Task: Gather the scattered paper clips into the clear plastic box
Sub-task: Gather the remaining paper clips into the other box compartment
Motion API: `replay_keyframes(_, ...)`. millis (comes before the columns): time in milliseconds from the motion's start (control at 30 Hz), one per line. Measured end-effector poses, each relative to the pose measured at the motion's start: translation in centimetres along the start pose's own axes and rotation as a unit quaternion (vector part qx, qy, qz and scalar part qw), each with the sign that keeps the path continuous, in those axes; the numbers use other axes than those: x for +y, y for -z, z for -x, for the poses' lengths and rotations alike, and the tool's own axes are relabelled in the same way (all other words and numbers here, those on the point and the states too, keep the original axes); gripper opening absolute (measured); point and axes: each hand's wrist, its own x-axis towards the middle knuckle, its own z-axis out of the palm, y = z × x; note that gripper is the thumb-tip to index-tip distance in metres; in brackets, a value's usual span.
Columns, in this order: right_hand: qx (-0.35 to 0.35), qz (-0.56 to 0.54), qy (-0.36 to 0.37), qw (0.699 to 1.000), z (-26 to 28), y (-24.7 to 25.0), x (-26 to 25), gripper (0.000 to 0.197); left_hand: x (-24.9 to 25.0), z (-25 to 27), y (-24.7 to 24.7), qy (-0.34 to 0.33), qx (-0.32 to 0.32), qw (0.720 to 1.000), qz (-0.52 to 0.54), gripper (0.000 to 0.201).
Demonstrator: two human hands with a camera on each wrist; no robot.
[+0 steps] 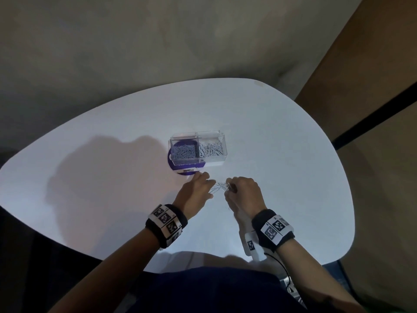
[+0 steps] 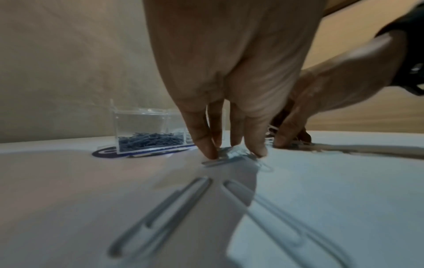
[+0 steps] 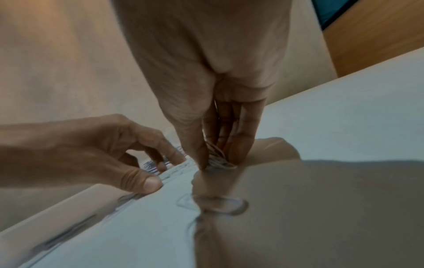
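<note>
The clear plastic box [image 1: 197, 150] stands mid-table with two compartments, each holding a heap of silver paper clips; it also shows in the left wrist view [image 2: 146, 130]. Just in front of it, loose paper clips [image 1: 218, 188] lie between my hands. My right hand [image 1: 229, 188] pinches a bunch of clips [image 3: 219, 160] between thumb and fingers, down at the table. My left hand [image 1: 208, 186] has its fingertips [image 2: 210, 152] pressed on clips [image 2: 222, 160] lying flat on the table. Two more clips [image 2: 165, 208] lie under my left wrist.
The white rounded table [image 1: 282, 143] has a purple round sticker [image 1: 180, 171] under the box's left end. A wooden panel [image 1: 372, 109] stands past the table's right edge. Single clips [image 3: 213, 204] lie under my right wrist. My torso is at the near edge.
</note>
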Motion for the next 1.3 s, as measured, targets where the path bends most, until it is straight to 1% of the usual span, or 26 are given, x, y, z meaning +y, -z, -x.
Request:
replay_keyframes(100, -0.002, -0.040, -0.033, 0.999, -0.2, 0.6, 1.0, 0.027, 0.2, -0.3, -0.7, 0.013, -0.009, 0.998, -0.058, 0.019)
replay_keyframes(167, 0.000, -0.073, -0.030, 0.997, -0.3, 0.8, 1.4, 0.031, 0.4, -0.7, -0.8, 0.018, -0.041, 0.994, -0.098, 0.012)
replay_keyframes(233, 0.007, -0.103, -0.019, 0.994, -0.3, 1.0, 1.7, 0.033, 0.7, -1.1, -0.6, 0.010, -0.079, 0.988, -0.131, 0.006)
replay_keyframes(300, 0.012, -0.134, -0.008, 0.991, -0.3, 1.5, 1.6, 0.036, 1.1, -1.4, -0.2, 0.015, -0.091, 0.985, -0.148, 0.007)
replay_keyframes(433, 0.032, -0.193, 0.012, 0.981, -0.7, 3.7, 0.3, 0.043, 1.9, -1.7, 0.6, 0.047, -0.097, 0.981, -0.164, 0.014)
replay_keyframes(500, 0.040, -0.190, 0.024, 0.981, -1.6, 5.1, -0.5, 0.041, 2.0, -1.8, 0.7, 0.058, -0.095, 0.981, -0.156, 0.014)
replay_keyframes(567, 0.044, -0.169, 0.040, 0.984, -3.1, 6.3, -1.5, 0.031, 1.9, -1.9, 0.8, 0.065, -0.093, 0.983, -0.145, 0.014)
replay_keyframes(600, 0.045, -0.159, 0.054, 0.985, -3.9, 6.8, -2.1, 0.030, 1.8, -2.0, 0.8, 0.069, -0.095, 0.983, -0.140, 0.013)
replay_keyframes(667, 0.049, -0.135, 0.081, 0.986, -5.5, 7.5, -3.5, 0.039, 1.2, -2.2, 0.8, 0.092, -0.099, 0.984, -0.111, 0.012)
replay_keyframes(700, 0.051, -0.121, 0.090, 0.987, -6.3, 7.8, -4.3, 0.044, 0.8, -2.2, 0.7, 0.118, -0.086, 0.987, -0.069, 0.011)
replay_keyframes(767, 0.054, -0.094, 0.104, 0.989, -7.9, 7.9, -5.5, 0.046, -0.1, -1.8, 0.5, 0.162, -0.050, 0.983, 0.066, 0.009)
replay_keyframes(833, 0.033, -0.054, 0.108, 0.992, -9.3, 7.2, -6.3, 0.039, -0.7, -1.2, 0.8, 0.165, -0.032, 0.975, 0.148, 0.018)
replay_keyframes(933, -0.008, 0.012, 0.106, 0.994, -10.4, 6.0, -7.0, 0.014, -1.2, -0.7, 2.1, 0.144, 0.004, 0.975, 0.168, 0.034)
replay_keyframes(967, -0.017, 0.023, 0.107, 0.994, -10.5, 5.8, -7.0, 0.010, -1.3, -0.7, 2.5, 0.149, 0.013, 0.973, 0.173, 0.036)
replay_keyframes(1000, -0.021, 0.029, 0.109, 0.993, -10.5, 5.6, -6.8, 0.014, -1.5, -0.8, 3.0, 0.163, 0.019, 0.967, 0.192, 0.035)
replay_keyframes(1067, 0.005, 0.008, 0.113, 0.994, -10.3, 5.8, -6.1, 0.021, -1.8, -1.3, 4.0, 0.190, 0.036, 0.951, 0.240, 0.031)
replay_keyframes(1100, 0.031, -0.024, 0.110, 0.993, -9.9, 6.0, -5.7, 0.022, -1.9, -1.6, 4.7, 0.184, 0.052, 0.947, 0.257, 0.027)
replay_keyframes(1167, 0.088, -0.104, 0.088, 0.987, -9.0, 6.5, -4.3, 0.022, -1.9, -2.6, 6.1, 0.142, 0.122, 0.944, 0.273, 0.027)
replay_keyframes(1200, 0.111, -0.135, 0.075, 0.982, -8.3, 6.7, -3.5, 0.021, -1.8, -3.3, 6.9, 0.133, 0.149, 0.939, 0.279, 0.028)
replay_keyframes(1233, 0.126, -0.150, 0.063, 0.979, -7.6, 6.8, -2.6, 0.017, -1.9, -4.2, 7.6, 0.135, 0.161, 0.935, 0.285, 0.032)
replay_keyframes(1267, 0.132, -0.155, 0.052, 0.978, -6.8, 6.9, -1.9, 0.013, -2.1, -5.3, 8.2, 0.148, 0.150, 0.938, 0.276, 0.037)
replay_keyframes(1300, 0.129, -0.159, 0.041, 0.978, -5.9, 6.9, -1.1, 0.008, -2.2, -6.5, 8.7, 0.166, 0.126, 0.947, 0.246, 0.040)
